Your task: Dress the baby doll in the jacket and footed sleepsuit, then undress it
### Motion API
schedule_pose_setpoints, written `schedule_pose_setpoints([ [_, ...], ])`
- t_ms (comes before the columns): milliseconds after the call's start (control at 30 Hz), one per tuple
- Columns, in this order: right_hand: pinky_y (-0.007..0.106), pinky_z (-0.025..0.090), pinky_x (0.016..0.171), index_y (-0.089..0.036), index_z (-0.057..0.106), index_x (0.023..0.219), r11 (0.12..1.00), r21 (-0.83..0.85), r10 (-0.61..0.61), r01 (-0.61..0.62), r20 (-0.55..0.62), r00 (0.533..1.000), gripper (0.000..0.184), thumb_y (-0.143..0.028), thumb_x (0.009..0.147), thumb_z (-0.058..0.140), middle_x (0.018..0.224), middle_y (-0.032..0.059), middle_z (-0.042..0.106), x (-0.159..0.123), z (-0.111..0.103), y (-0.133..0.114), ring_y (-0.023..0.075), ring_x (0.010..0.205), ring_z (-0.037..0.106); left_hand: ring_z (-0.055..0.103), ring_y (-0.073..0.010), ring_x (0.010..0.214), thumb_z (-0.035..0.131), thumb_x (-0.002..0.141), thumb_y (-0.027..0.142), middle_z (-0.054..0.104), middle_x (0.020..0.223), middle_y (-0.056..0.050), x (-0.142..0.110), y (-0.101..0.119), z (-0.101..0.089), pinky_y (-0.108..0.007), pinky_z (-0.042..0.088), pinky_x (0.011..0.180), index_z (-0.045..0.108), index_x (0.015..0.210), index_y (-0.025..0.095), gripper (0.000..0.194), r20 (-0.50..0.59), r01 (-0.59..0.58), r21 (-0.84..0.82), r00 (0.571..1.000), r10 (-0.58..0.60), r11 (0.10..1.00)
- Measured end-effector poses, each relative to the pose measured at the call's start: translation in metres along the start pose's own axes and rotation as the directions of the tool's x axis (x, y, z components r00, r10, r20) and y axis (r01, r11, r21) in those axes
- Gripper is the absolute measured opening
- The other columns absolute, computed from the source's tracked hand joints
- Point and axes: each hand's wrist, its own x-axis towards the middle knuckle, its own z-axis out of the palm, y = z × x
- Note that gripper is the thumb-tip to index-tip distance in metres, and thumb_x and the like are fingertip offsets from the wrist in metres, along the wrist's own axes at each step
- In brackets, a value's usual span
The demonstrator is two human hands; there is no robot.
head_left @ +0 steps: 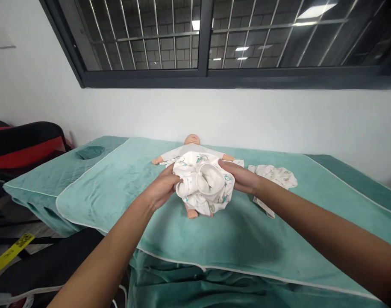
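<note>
Between my hands is a bunched white baby garment (pixel 203 182) with a small coloured print and a rolled ribbed opening facing me. My left hand (pixel 165 186) grips its left side, near a cuff. The fingers of my right hand (pixel 238 175) are closed on its upper right edge, thumb on top. Behind the cloth a baby doll (pixel 192 140) lies on its back, arms spread in a white top (pixel 190 149). The held garment hides most of the doll's body; a foot (pixel 192 213) shows below it.
Another white printed baby garment (pixel 274 175) lies to the right on the green bed cover (pixel 112 188). Left of the bed are black and red chairs (pixel 25 145) and a yellow tag (pixel 11 252). A barred window (pixel 201 79) is set in the white wall behind.
</note>
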Motion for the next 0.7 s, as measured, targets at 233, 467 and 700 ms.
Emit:
schedule_pose_setpoints([
  [233, 0.030, 0.043, 0.063, -0.020, 0.066, 0.074, 0.756, -0.654, 0.108, -0.041, 0.063, 0.992, 0.044, -0.063, 0.081, 0.058, 0.073, 0.0015, 0.064, 0.015, -0.017, -0.044, 0.0169, 0.066, 0.056, 0.064, -0.0264, 0.103, 0.082, 0.056, 0.029, 0.060, 0.128, -0.006, 0.000, 0.043, -0.027, -0.034, 0.050, 0.082, 0.053, 0.131, 0.033, 0.081, 0.411, 0.109, 0.617, 0.800, -0.437, 0.779],
  [467, 0.028, 0.025, 0.050, -0.021, 0.056, 0.060, 0.333, -0.924, 0.132, 0.186, 0.242, 0.961, 0.040, -0.056, 0.078, 0.065, 0.056, -0.0025, 0.050, 0.033, 0.011, -0.081, 0.0111, 0.051, 0.038, 0.058, -0.0180, 0.074, 0.062, 0.075, 0.048, 0.066, 0.079, -0.001, 0.009, 0.069, -0.024, -0.024, 0.040, 0.061, 0.069, 0.076, 0.025, 0.024, 0.212, -0.099, 0.896, 0.952, -0.220, 0.433],
  [700, 0.023, 0.024, 0.052, -0.018, 0.055, 0.071, 0.536, -0.784, -0.214, 0.314, 0.234, 0.949, 0.034, -0.049, 0.080, 0.067, 0.060, -0.0057, 0.044, 0.046, 0.034, -0.120, 0.0069, 0.053, 0.036, 0.046, -0.0126, 0.068, 0.058, 0.082, 0.035, 0.051, 0.073, 0.004, 0.009, 0.084, -0.026, -0.023, 0.035, 0.062, 0.049, 0.075, 0.021, 0.018, 0.060, -0.251, 0.908, 0.871, 0.488, 0.335],
])
